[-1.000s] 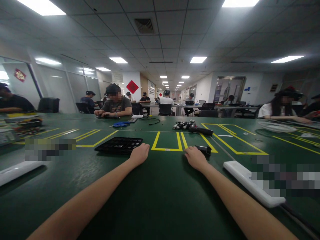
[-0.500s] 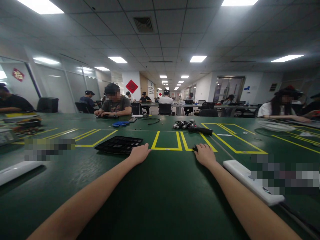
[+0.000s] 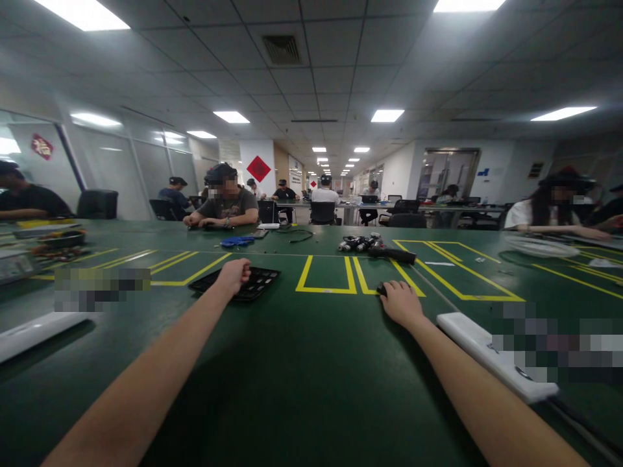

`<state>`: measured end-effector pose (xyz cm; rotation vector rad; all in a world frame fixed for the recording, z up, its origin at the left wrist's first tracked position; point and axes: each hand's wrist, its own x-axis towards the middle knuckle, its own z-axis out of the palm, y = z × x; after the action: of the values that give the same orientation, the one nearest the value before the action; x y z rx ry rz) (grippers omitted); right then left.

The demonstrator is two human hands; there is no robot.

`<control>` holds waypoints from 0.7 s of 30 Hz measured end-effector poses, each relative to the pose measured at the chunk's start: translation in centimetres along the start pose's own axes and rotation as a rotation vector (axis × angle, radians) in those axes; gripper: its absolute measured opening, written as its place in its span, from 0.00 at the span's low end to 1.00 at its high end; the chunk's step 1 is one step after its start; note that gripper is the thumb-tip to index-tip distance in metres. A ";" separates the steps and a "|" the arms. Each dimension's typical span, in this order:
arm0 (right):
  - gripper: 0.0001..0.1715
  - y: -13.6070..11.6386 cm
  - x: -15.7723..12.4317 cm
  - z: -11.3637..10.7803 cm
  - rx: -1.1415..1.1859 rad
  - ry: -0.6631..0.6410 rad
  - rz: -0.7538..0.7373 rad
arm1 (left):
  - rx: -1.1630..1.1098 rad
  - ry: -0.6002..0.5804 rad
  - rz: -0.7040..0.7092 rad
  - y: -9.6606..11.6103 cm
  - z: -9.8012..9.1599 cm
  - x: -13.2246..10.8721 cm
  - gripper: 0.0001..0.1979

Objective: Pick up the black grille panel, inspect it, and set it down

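My left hand [image 3: 234, 277] is over a flat black tray [image 3: 208, 285] with a grid of small compartments, left of centre on the green table [image 3: 311, 376]. Its fingers are curled together; whatever they may hold is hidden. My right hand [image 3: 400, 303] rests low on the table beside the yellow tape marks [image 3: 359, 275]. Its fingers bend over a small black object [image 3: 381, 289], mostly covered and too small to name.
Right of my right forearm lies a white power strip [image 3: 496, 357]; another long white object [image 3: 43, 334] is at left. Farther off are a black-handled tool [image 3: 396, 255], metal parts [image 3: 357, 243] and blue gloves [image 3: 237, 241]. A person [image 3: 224, 201] sits across the table.
My left hand has moved left from the tray's right edge to above the tray, its fingers now curled. My right hand stays in place on the small black object.
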<state>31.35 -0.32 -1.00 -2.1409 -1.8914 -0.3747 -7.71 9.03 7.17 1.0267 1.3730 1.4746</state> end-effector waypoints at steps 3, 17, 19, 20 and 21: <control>0.23 0.0 0.1 -0.1 0.008 0.005 0.023 | 0.363 0.086 0.031 0.0 -3.3 1.6 0.11; 0.20 -0.5 1.5 0.0 0.320 0.036 0.068 | 1.373 -0.114 0.260 -1.7 -1.8 0.7 0.19; 0.21 -1.7 1.4 -0.2 0.376 0.044 0.022 | 1.196 -0.220 0.311 -2.3 1.3 -1.6 0.18; 0.21 -2.4 1.3 -0.2 0.421 0.050 -0.012 | 1.089 -0.258 0.349 -2.7 3.0 -2.9 0.16; 0.21 -3.0 1.1 -0.2 0.486 0.059 -0.054 | 0.968 -0.265 0.396 -3.2 4.7 -4.3 0.15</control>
<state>28.49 0.95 -0.35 -1.7418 -1.7833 0.0178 -1.76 6.49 4.16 2.1069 1.7737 0.8154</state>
